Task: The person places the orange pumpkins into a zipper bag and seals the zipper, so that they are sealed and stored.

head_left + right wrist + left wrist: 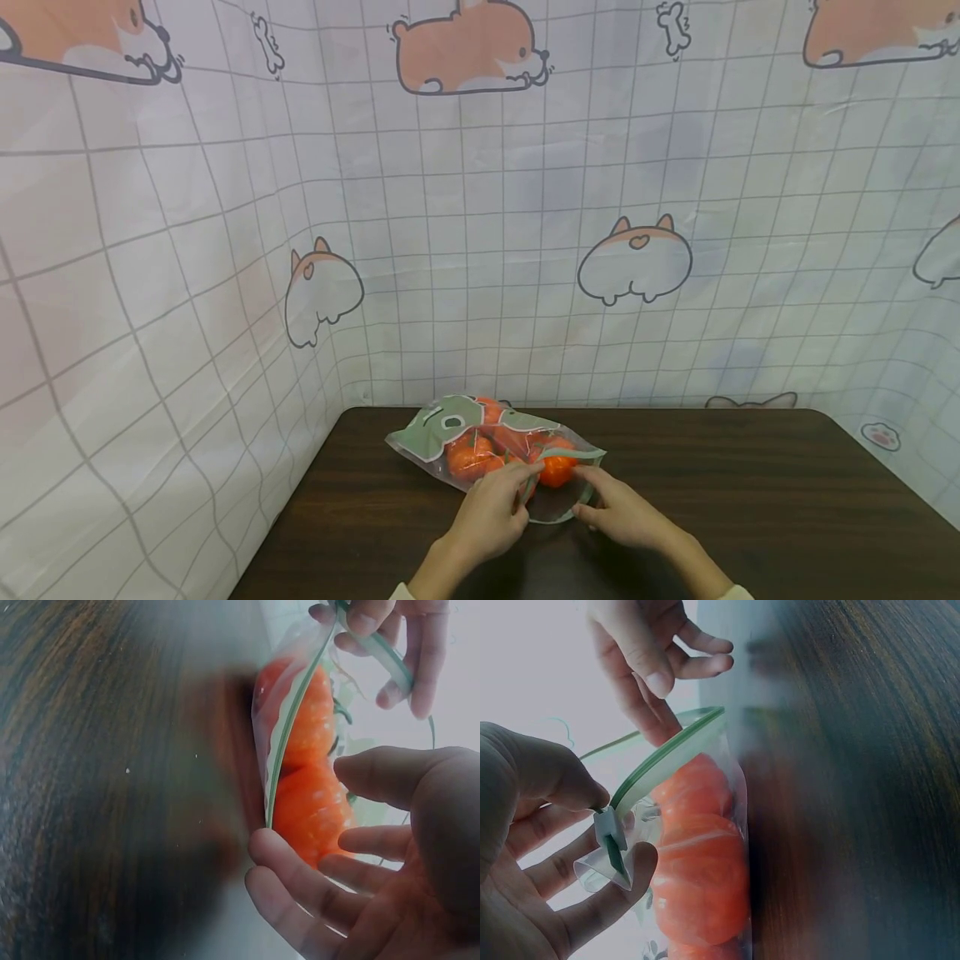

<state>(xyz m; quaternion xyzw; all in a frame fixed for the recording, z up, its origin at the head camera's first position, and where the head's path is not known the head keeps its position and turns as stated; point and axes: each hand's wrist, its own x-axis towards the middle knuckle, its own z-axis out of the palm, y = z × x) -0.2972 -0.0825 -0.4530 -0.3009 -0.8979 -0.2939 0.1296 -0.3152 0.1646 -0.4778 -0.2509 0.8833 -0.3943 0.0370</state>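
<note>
A clear zip bag (427,435) with a green printed pattern lies on the dark table, its mouth turned toward me and parted. Several orange-red tomatoes (557,471) with green stems are inside it. My left hand (489,515) pinches the left end of the mouth. The left wrist view shows the thumb and fingers around that corner, by a pale zip slider (609,825). My right hand (628,510) is at the mouth's right side, fingers loosely spread. In the right wrist view its fingertips (268,844) are right at the green-edged rim.
The dark wooden table (750,500) stretches to both sides of the bag. Behind it and along the left hangs a white gridded cloth (480,250) printed with cartoon dogs, which meets the table's back edge.
</note>
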